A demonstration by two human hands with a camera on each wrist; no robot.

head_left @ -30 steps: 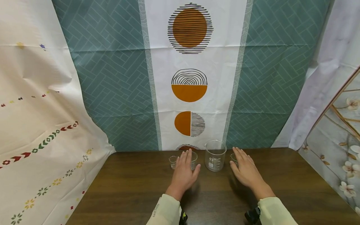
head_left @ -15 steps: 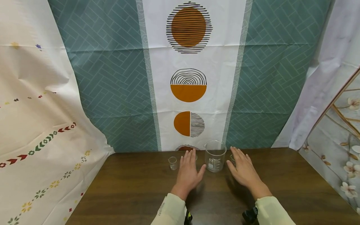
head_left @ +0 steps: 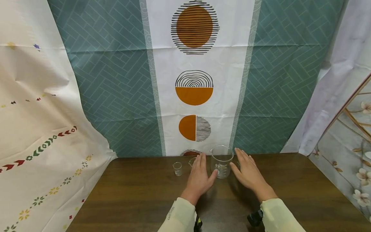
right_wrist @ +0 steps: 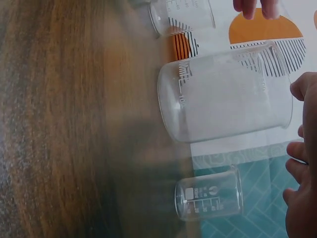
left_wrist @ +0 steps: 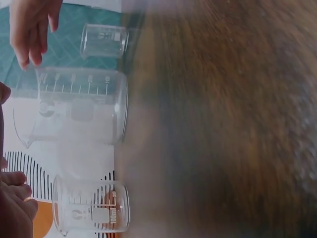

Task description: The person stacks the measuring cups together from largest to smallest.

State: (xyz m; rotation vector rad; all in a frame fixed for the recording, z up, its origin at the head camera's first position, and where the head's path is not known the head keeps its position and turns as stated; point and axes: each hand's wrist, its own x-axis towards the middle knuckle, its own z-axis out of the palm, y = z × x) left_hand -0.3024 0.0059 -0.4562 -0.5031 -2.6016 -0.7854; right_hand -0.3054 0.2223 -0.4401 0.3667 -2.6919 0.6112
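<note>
A large clear glass beaker point(head_left: 222, 164) stands upright near the table's far edge, between my two hands. My left hand point(head_left: 200, 178) is on its left side, fingers straight and thumb spread toward the glass. On the other side, my right hand point(head_left: 250, 174) is held the same way, its thumb near the beaker wall. Neither hand grips anything. A 100 ml beaker point(left_wrist: 94, 206) is mostly hidden behind my left hand in the head view. Behind the right hand stands another small beaker point(right_wrist: 208, 193), almost wholly covered there. The smallest beaker point(head_left: 177, 169) stands farthest left.
The dark wooden table point(head_left: 139, 193) ends at a hanging cloth point(head_left: 127, 106) with green and white panels, close behind the beakers. A cream cloth point(head_left: 43, 129) hangs along the left side, and a floral one point(head_left: 347, 167) on the right.
Both hands have come in toward the large beaker: the left hand moved right, uncovering the smallest beaker, and the right hand shifted slightly left. The beakers have stayed in place.
</note>
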